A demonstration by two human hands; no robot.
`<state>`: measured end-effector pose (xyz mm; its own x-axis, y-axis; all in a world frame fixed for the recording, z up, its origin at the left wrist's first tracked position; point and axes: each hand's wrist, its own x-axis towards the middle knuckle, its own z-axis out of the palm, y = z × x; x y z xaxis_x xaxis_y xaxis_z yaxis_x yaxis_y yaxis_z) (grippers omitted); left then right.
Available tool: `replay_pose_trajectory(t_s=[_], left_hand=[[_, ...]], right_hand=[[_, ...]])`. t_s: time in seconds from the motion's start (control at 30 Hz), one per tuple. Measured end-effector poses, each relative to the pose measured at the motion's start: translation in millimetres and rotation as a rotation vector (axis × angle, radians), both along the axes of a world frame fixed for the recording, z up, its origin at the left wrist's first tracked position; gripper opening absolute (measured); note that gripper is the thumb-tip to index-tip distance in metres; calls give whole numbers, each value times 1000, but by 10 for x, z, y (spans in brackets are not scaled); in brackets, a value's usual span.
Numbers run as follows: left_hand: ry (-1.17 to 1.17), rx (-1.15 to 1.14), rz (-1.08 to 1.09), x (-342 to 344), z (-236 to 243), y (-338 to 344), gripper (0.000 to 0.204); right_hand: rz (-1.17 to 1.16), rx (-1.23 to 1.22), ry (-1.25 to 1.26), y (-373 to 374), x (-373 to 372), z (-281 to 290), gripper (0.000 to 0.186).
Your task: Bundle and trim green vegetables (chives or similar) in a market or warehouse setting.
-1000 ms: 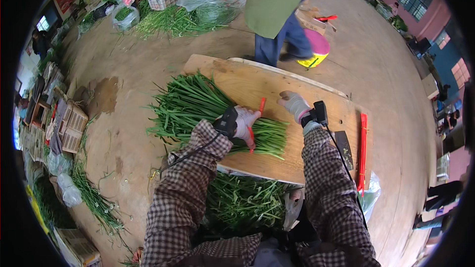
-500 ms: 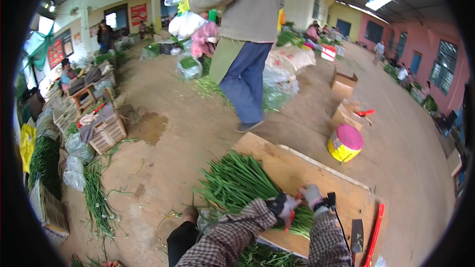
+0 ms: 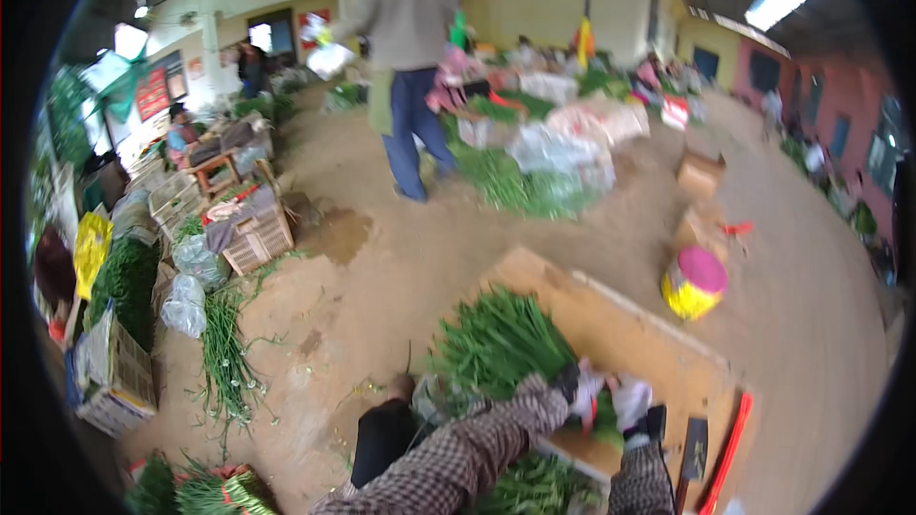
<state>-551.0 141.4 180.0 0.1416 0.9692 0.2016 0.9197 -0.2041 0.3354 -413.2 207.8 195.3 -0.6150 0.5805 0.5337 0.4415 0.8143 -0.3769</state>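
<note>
A bunch of long green chives [image 3: 510,339] lies on a wooden board [image 3: 658,348], its leaf ends fanned toward the far left. My left hand [image 3: 587,396], in a pale glove, is closed around the stalk end, with a red strip [image 3: 592,410] showing beside its fingers. Against the right side of the same stalks, my gloved right hand [image 3: 630,402] is curled close to the left; motion blurs its fingertips. A dark-bladed knife [image 3: 695,448] and a bundle of red ties [image 3: 728,453] rest on the board to the right.
Beyond the board stand a yellow tub with a pink top [image 3: 697,283] and cardboard boxes [image 3: 701,175]. Loose greens [image 3: 229,358] and crates [image 3: 258,238] lie at left. A person in a grey jacket [image 3: 405,19] walks ahead. More chives [image 3: 539,486] sit below the board.
The view has shifted, so the board sits slightly farther right. The walking person has moved left and farther away. My hands stay at the stalk end of the bunch, which has swung more upright.
</note>
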Motion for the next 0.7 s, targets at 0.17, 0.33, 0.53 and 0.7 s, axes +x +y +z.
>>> replay_pose_trajectory(t_s=[0.17,0.33,0.53,0.7], left_hand=[[49,-87,-139,-13,115,68,92],[53,-307,-174,34,297,19,89],[70,-354,-171,43,265,56,100],[171,-245,-181,12,124,101,94]], right_hand=[[159,29,38,-109,88,-1,15],[-10,-616,113,-123,332,198,9],[-129,-124,-288,-651,498,428,25],[-163,-99,-324,-822,295,82,24]])
